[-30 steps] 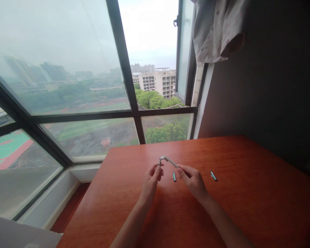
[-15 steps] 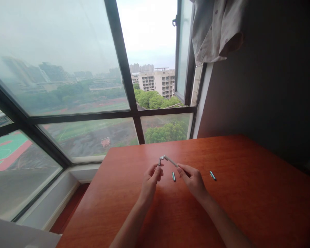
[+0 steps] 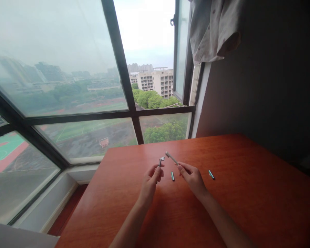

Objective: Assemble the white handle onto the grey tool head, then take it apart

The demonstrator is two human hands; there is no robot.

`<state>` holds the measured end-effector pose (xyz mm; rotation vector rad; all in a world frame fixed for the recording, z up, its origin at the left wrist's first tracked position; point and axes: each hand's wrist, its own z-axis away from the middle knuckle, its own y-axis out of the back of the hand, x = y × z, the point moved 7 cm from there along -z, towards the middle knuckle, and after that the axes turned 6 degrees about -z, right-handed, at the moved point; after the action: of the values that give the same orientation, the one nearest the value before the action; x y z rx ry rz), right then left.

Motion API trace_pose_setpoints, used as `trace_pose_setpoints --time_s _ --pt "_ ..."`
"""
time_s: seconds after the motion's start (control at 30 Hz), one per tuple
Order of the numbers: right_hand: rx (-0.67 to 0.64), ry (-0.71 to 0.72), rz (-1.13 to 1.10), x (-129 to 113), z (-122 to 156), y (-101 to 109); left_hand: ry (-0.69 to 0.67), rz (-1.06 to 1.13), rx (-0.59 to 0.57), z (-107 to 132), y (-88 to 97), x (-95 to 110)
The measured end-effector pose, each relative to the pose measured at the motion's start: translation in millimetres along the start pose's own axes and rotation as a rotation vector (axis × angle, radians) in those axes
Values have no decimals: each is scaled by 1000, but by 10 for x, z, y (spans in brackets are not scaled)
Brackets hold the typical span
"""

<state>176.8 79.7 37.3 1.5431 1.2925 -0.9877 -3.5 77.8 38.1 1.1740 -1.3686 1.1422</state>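
My left hand (image 3: 150, 178) is closed round a razor handle (image 3: 161, 161), its metal head end pointing up. In my right hand (image 3: 192, 176) a slim, pale toothbrush (image 3: 172, 158) is pinched, its head tilted up and left toward the razor handle. A small gap separates the brush head from the razor's end. Between the hands, a green-and-white razor blade cartridge (image 3: 173, 176) lies on the tabletop. Another such cartridge (image 3: 211, 174) rests to the right of my right hand.
The reddish-brown wooden table (image 3: 237, 206) spreads beneath both hands. Beyond its far edge stand dark-framed windows (image 3: 136, 113), one pane open outward. A grey garment (image 3: 214, 31) hangs at upper right beside the dark wall (image 3: 260, 86).
The toothbrush head has lifted up and away from the razor's end, which it was touching or overlapping before. My left hand has hardly moved. The view has shifted slightly.
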Motion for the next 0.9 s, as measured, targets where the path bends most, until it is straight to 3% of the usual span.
trace_pose_setpoints --time_s 0.9 --pt "-27 29 29 -63 2 -28 11 3 12 -1 15 13"
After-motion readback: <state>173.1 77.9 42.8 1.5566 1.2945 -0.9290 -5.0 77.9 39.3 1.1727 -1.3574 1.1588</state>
